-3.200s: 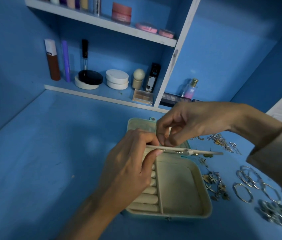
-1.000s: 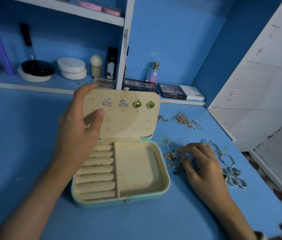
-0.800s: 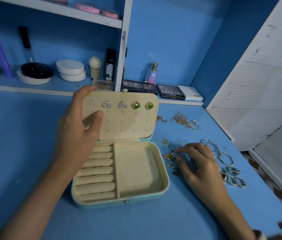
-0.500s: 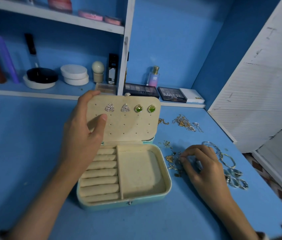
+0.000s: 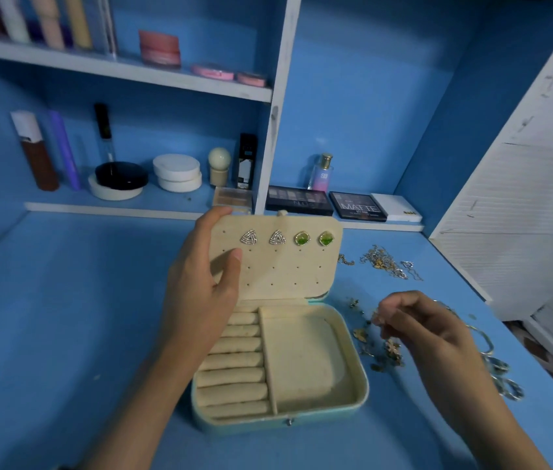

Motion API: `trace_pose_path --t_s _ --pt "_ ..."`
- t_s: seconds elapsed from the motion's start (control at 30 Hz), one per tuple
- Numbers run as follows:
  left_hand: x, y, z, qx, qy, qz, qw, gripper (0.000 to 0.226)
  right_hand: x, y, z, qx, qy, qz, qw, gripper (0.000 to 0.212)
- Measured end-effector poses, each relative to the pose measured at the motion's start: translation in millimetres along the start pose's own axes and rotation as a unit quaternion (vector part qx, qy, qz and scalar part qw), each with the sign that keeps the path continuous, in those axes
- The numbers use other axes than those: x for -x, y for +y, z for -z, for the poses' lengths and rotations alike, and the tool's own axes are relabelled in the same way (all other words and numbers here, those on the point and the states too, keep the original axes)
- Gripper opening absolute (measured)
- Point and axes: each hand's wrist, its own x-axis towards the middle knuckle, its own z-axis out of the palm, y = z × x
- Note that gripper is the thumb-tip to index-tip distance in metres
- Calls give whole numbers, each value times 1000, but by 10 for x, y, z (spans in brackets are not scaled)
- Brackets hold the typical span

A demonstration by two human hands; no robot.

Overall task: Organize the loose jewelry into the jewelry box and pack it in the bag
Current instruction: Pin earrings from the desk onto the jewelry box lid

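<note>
small earring pinched up just right of the open jewelry box

the small earring (image 5: pixel 377 319), barely visible at the right hand's (image 5: pixel 431 332) pinched fingertips, looks light, stiff and slippery, probably best held by its face with the post free. it hangs over the loose earrings (image 5: pixel 382 351) beside the jewelry box (image 5: pixel 358 344). the left hand (image 5: pixel 200 300) grips the upright earring panel (image 5: pixel 285 269), thumb in front, below four studs (image 5: pixel 249 238).

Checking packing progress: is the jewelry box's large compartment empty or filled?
Empty: the large compartment shows only bare cream lining; loose jewelry lies outside.
</note>
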Motion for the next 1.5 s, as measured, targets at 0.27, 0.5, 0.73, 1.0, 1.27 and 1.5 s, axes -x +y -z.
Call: trace_pose_path --t_s 0.27,0.5,0.73,1.0,1.27,1.5 --pt "-12 15 10 30 -6 -17 999 39 -99 -277 -591 -112 -161 -78 977 17" --pt "-8 18 52 92 -23 16 995 45 -177 -484 -955 -72 -220 -7 973 24" --pt "-9 53 70 97 -34 19 994 52 -400 -393 -1089 285 -98 345 889 15" --pt "-20 31 68 101 -30 19 994 57 -457 -465 -1255 414 -95 407 809 28" --pt "-18 54 77 118 -29 35 992 56 -479 -525 -1311 456 -88 417 781 30" --pt "-25 51 76 102 -24 22 994 55 -463 -545 -1330 480 -49 401 779 17"
